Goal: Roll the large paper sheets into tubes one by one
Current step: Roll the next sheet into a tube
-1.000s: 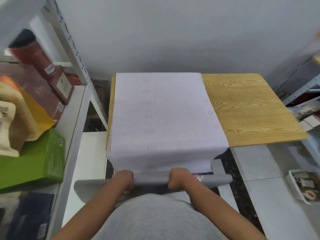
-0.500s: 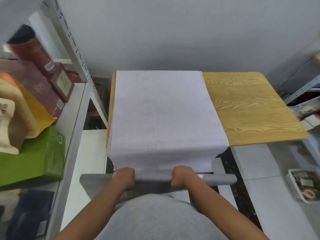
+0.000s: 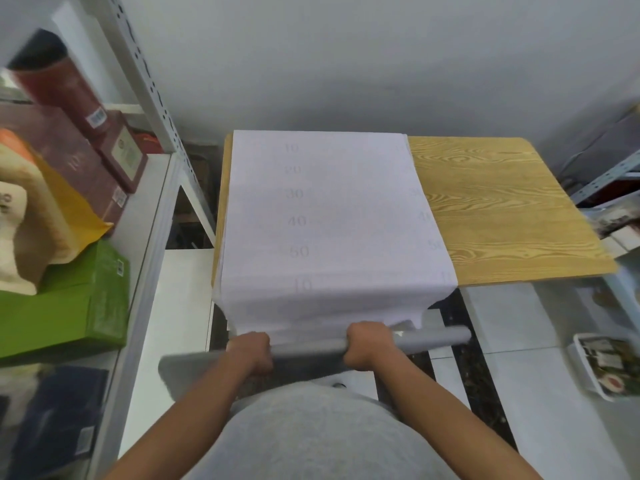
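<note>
- Paper sheet (image 3: 332, 216), white with faint numbers printed down it, covers the left part of the wooden table (image 3: 502, 209) and spills over the table's near edge toward me.
- Wooden table is my landmark: a metal shelf unit (image 3: 145, 81) with boxes stands to its left, and a tiled floor shows to its right and below its near edge.
- Rolled tube (image 3: 429, 337), the sheet's near end already wound up, hangs just off the table's near edge, its long axis running left to right, parallel to that edge.
- My left hand (image 3: 251, 351) and my right hand (image 3: 369, 344) both sit on the tube, fingers curled round it, the right nearer the tube's free end.
- From my fingers the unrolled sheet lies straight ahead and up onto the table, so I judge the next turn must wind away from me, both hands evenly, or the tube will skew.
</note>
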